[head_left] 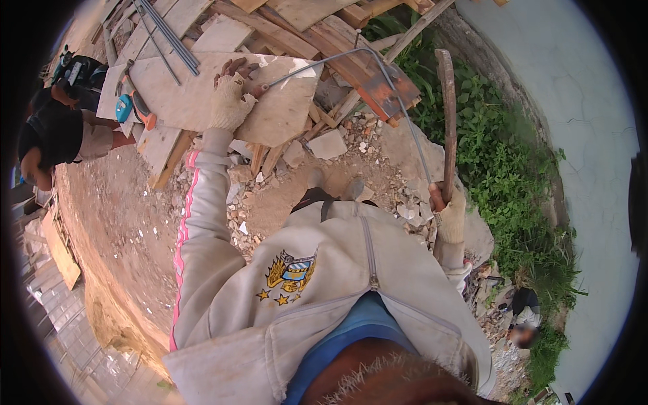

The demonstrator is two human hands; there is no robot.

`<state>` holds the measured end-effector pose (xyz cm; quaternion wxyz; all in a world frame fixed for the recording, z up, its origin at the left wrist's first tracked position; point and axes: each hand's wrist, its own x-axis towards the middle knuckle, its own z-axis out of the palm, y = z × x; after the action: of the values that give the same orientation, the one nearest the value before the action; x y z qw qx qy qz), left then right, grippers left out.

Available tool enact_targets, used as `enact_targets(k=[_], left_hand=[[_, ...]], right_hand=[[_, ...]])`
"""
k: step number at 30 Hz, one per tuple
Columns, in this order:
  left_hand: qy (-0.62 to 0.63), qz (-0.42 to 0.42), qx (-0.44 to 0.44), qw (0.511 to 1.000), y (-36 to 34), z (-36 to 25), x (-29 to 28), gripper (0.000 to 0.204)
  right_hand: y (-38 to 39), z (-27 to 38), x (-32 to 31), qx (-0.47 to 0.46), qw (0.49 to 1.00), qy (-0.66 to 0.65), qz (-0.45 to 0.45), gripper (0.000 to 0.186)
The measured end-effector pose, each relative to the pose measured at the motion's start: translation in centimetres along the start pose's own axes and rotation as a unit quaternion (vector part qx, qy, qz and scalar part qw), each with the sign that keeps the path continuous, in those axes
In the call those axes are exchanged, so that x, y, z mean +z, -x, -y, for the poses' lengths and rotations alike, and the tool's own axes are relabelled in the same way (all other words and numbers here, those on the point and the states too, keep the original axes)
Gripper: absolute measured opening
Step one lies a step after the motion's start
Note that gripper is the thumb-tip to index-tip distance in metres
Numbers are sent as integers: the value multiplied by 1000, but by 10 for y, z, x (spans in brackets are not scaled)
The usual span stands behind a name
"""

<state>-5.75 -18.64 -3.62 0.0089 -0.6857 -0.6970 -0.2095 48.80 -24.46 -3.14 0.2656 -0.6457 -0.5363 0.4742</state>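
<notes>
Right hand [449,210] grips the bent rod [407,117], left hand [230,100] (hold unclear) meets its other end; steadying seems underway, calling for even control

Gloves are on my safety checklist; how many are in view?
2: one cream glove on the left hand, over the pale board; a second glove on the right hand, at the curved brown bar. More may be hidden.
</notes>
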Motion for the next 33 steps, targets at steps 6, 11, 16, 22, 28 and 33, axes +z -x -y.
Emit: enact_targets(k=[6,11,16,22,28,33], left_hand=[[-52,37,-1,998,-1,-9,-4,56],[-148,36,-12,988,-1,-2,15,59],[-186,27,-45,981,-1,-5,20,64],[-165,24,-54,985,-3,-7,14,70],[-151,1,-54,987,-4,-7,14,74],[-155,12,-60,986,0,-8,11,71]], right_hand=[[0,-5,0,1,1000,5,-3,32],[1,10,-3,24,1000,-14,7,39],[6,17,-6,0,1000,-19,3,33],[7,18,-22,-23,999,30,-21,37],[11,16,-49,-31,990,132,-29,38],[4,23,-63,-68,968,238,-41,38]])
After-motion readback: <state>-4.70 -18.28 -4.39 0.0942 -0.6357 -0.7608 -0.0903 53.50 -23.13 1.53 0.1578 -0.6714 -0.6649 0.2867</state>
